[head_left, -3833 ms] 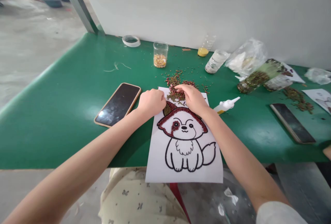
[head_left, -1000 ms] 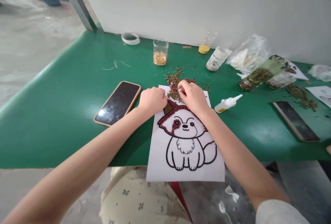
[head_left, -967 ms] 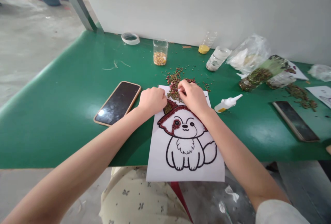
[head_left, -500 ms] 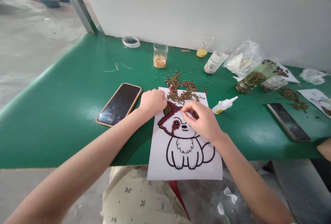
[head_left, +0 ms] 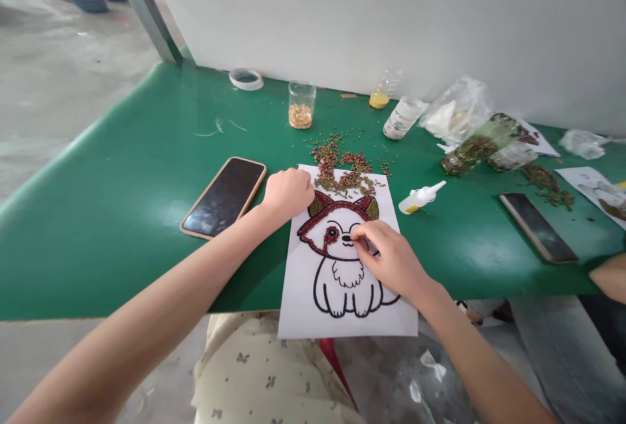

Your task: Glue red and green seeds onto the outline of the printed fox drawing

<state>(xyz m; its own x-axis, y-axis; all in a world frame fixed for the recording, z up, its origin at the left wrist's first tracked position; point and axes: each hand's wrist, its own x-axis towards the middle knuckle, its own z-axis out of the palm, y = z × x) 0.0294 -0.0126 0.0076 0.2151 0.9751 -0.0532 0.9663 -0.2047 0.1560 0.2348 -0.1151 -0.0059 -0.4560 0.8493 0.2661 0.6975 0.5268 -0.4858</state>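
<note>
A white sheet with a line drawing of an animal (head_left: 345,319) lies over the table's front edge. Red beans fill its head band and one eye patch, and green ones fill the ears. My left hand (head_left: 289,190), curled into a fist, rests at the sheet's upper left edge; its palm side is hidden. My right hand (head_left: 388,254) is over the face of the drawing, thumb and fingertips pinched together beside the nose. Whatever it pinches is too small to make out. Loose mixed beans (head_left: 345,166) lie across the sheet's top edge and the table beyond.
Left of the sheet is a phone (head_left: 225,197); a glue bottle (head_left: 421,197) lies to its right. Farther back stand a cup of corn kernels (head_left: 300,114) and a tape roll (head_left: 246,79). A second phone (head_left: 538,227) and another person's arm (head_left: 609,279) are at right.
My right hand has moved down from the forehead of the drawing to beside its nose, uncovering the right ear. My left hand stays at the sheet's edge.
</note>
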